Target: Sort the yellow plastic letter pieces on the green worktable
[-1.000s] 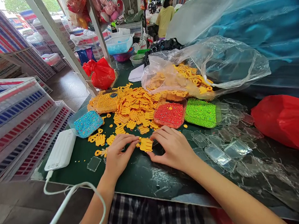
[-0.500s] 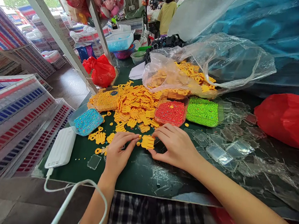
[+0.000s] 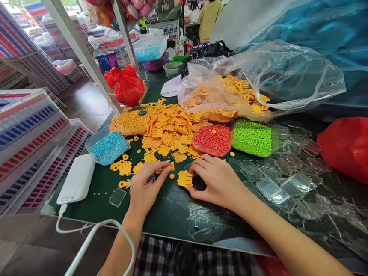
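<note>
My right hand (image 3: 217, 181) is closed, with thumb and fingers on the edge of a flat yellow plastic piece (image 3: 185, 179) with slots in it. To its left, my left hand (image 3: 147, 184) pinches a small yellow plastic part (image 3: 171, 166), mostly hidden by the fingers. Just below those fingertips lies a small round yellow disc (image 3: 172, 176). Beyond both hands spreads a pile of similar yellow pieces (image 3: 168, 126). Several loose yellow parts (image 3: 125, 167) lie left of my left hand.
Trays of blue beads (image 3: 109, 148), orange beads (image 3: 134, 122), red beads (image 3: 212, 139) and green beads (image 3: 253, 137) ring the pile. Clear plastic cases (image 3: 271, 190) cover the right side. A white power bank (image 3: 76, 179) with a cable sits left. Behind is a clear bag (image 3: 205, 82).
The slotted yellow piece has moved slightly right, away from my left hand's fingertips. A small yellow part now shows between my left fingers. The view has shifted a little.
</note>
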Available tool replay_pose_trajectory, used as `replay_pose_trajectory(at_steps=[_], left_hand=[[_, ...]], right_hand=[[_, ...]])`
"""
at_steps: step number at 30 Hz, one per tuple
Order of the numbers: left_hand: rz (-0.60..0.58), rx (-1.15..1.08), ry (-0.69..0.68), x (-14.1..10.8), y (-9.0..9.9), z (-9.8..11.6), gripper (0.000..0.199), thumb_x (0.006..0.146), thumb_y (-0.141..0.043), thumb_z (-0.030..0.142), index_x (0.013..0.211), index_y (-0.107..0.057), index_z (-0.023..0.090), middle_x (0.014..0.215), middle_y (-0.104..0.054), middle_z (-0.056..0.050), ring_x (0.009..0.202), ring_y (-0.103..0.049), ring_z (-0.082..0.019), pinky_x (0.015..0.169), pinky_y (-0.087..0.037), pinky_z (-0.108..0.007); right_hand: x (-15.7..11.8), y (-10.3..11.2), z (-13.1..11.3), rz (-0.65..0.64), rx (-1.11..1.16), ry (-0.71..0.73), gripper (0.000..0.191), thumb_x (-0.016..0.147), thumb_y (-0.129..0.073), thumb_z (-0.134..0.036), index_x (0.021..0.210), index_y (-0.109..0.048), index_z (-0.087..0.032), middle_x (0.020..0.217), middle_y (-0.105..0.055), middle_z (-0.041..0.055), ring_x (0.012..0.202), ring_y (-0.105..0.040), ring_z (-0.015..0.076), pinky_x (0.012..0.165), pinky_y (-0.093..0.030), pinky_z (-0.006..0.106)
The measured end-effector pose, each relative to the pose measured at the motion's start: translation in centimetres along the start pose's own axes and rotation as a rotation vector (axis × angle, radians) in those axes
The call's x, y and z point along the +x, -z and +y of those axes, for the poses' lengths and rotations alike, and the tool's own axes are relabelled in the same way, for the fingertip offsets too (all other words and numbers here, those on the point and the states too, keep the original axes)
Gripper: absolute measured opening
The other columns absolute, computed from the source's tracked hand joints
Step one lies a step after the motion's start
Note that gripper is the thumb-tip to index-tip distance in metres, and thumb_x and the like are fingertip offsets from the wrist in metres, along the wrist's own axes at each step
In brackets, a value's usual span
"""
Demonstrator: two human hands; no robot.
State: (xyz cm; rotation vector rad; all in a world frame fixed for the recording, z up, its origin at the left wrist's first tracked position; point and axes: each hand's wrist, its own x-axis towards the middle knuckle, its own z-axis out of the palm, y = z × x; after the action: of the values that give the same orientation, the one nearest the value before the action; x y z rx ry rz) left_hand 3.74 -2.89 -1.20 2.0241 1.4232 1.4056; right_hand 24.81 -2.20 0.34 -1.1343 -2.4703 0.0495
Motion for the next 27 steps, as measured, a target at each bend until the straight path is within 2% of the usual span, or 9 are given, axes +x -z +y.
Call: replay_pose_trajectory(at_steps=[4,8,13,17,22,27], left_hand=[[-0.052,0.007,0.085,-0.01,-0.06,-0.07,0.016,0.086,-0.067,0.031,0.098,-0.072,0.023,0.095,-0.076,-0.004,0.088,-0.072,-0.020,0.080,-0.060,-0.033],[-0.129,0.007,0.105,0.10,-0.09,-0.19,0.022,0.087,-0.064,0.030,0.107,-0.070,0.022,0.097,-0.076,-0.004,0.089,-0.072,-0.020,0.082,-0.059,-0.032],[-0.223,0.001,0.096,0.10,-0.17,-0.33,0.022,0.087,-0.064,0.027,0.108,-0.069,0.022,0.097,-0.076,-0.004,0.087,-0.072,-0.018,0.076,-0.059,-0.028],[-0.301,0.036,0.072,0.00,-0.25,-0.50,0.024,0.087,-0.064,0.029,0.110,-0.068,0.023,0.092,-0.076,-0.003,0.083,-0.072,-0.019,0.078,-0.058,-0.031],[-0.327,0.082,-0.018,-0.04,-0.30,-0.57,0.023,0.088,-0.064,0.027,0.110,-0.068,0.024,0.093,-0.075,-0.003,0.085,-0.069,-0.019,0.079,-0.055,-0.034],[-0.353,0.107,-0.022,-0.07,-0.31,-0.53,0.026,0.085,-0.068,0.023,0.111,-0.067,0.025,0.089,-0.075,-0.002,0.086,-0.067,-0.020,0.077,-0.052,-0.034]], right_hand=[[-0.05,-0.33,0.25,-0.067,-0.013,0.024,0.022,0.078,-0.066,-0.039,0.084,-0.064,-0.018,0.088,-0.067,0.0079,0.087,-0.057,0.0242,0.074,-0.043,0.036],[-0.03,-0.47,0.44,-0.117,-0.040,0.024,0.024,0.077,-0.068,-0.041,0.083,-0.064,-0.018,0.088,-0.066,0.0079,0.086,-0.056,0.0243,0.074,-0.043,0.036],[0.02,-0.45,0.45,-0.146,-0.065,0.024,0.026,0.076,-0.070,-0.042,0.083,-0.065,-0.017,0.088,-0.066,0.0077,0.084,-0.056,0.0237,0.072,-0.041,0.035],[0.02,-0.45,0.44,-0.137,-0.059,0.025,0.025,0.076,-0.070,-0.040,0.082,-0.065,-0.017,0.086,-0.065,0.0075,0.083,-0.056,0.0233,0.070,-0.040,0.035],[-0.04,-0.46,0.46,-0.135,-0.045,0.023,0.024,0.077,-0.068,-0.040,0.083,-0.064,-0.017,0.087,-0.065,0.0077,0.083,-0.055,0.0233,0.070,-0.039,0.034],[-0.05,-0.49,0.45,-0.142,-0.058,0.018,0.024,0.077,-0.069,-0.041,0.083,-0.064,-0.018,0.087,-0.065,0.0079,0.083,-0.056,0.0235,0.070,-0.039,0.034]])
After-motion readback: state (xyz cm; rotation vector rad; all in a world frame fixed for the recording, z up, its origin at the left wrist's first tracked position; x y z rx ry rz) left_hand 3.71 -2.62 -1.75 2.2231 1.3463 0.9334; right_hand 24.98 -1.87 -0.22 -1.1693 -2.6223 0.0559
